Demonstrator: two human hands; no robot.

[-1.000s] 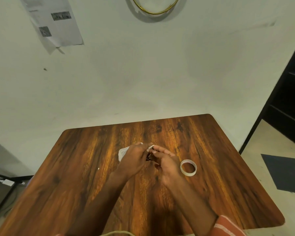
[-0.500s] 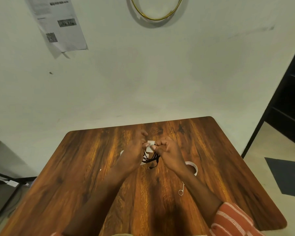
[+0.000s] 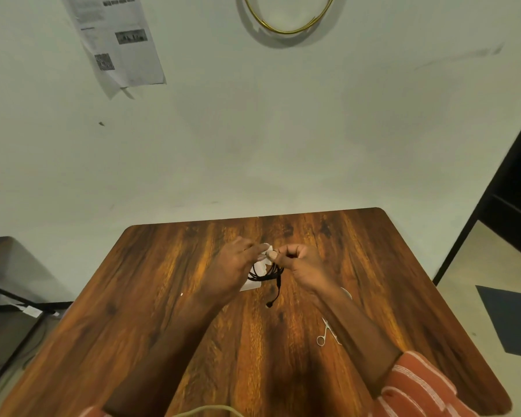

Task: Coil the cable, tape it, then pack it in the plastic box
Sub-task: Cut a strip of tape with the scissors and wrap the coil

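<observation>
A thin black cable (image 3: 268,273) hangs in a small coil between my hands above the middle of the wooden table (image 3: 169,296); one plug end dangles down. My left hand (image 3: 233,269) and my right hand (image 3: 301,266) both pinch a short piece of white tape (image 3: 266,249) at the top of the coil. Under the coil lies a clear plastic box (image 3: 251,284), mostly hidden by my left hand. The tape roll (image 3: 347,293) lies behind my right wrist, largely covered.
Small scissors (image 3: 325,334) lie on the table beside my right forearm. The table stands against a pale wall with a paper sheet (image 3: 118,40) and a gold hoop (image 3: 286,22). A dark shelf (image 3: 512,191) stands to the right, a dark stand to the left.
My hands have lifted off the table with the coil and moved slightly away from me. The cable's plug end now hangs lower, and the scissors have come into view.
</observation>
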